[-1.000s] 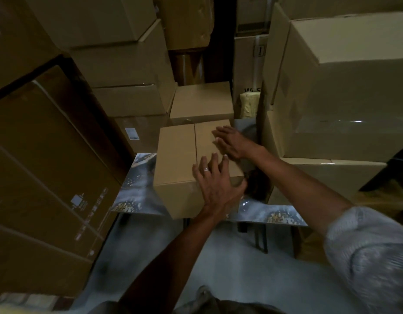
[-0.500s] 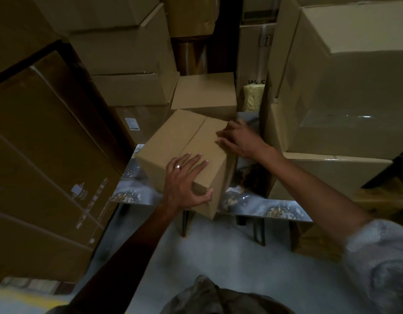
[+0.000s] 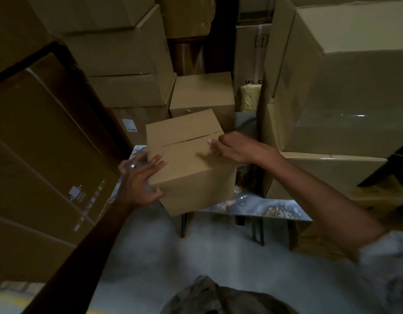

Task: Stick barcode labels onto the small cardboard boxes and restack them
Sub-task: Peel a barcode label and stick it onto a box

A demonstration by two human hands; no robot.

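Right now the small cardboard box (image 3: pixel 187 159) sits between your two hands, skewed on the tabletop (image 3: pixel 259 206) so that its near lower corner juts past the front edge. Its top flaps are closed, with the seam running across the upper face from left to right. No label shows on the faces turned toward you.

Your left hand (image 3: pixel 139 180) grips the box's left near corner: the fingers, spread and bent, lie over the top edge while the thumb presses the side face lower down. A ring shows on one finger. Your right hand (image 3: pixel 236 146) is at the right edge of the top, close to the end of the seam, fingers curled inward with the tips touching the cardboard; motion blur hides whether they pinch anything.

Just behind the box stands a second small box (image 3: pixel 202 96), also closed, on the far part of the tabletop. The tabletop has a shiny patterned cover and dark legs going down to the pale floor (image 3: pixel 196 252).

Large cartons (image 3: pixel 119 55) are stacked to the left and behind, one of them carrying a white label (image 3: pixel 129 125). More big cartons (image 3: pixel 345 87) are piled on the right. A long flat carton (image 3: pixel 42 155) leans at far left. A pale wrapped bundle (image 3: pixel 250 97) is wedged in the gap behind the tabletop.
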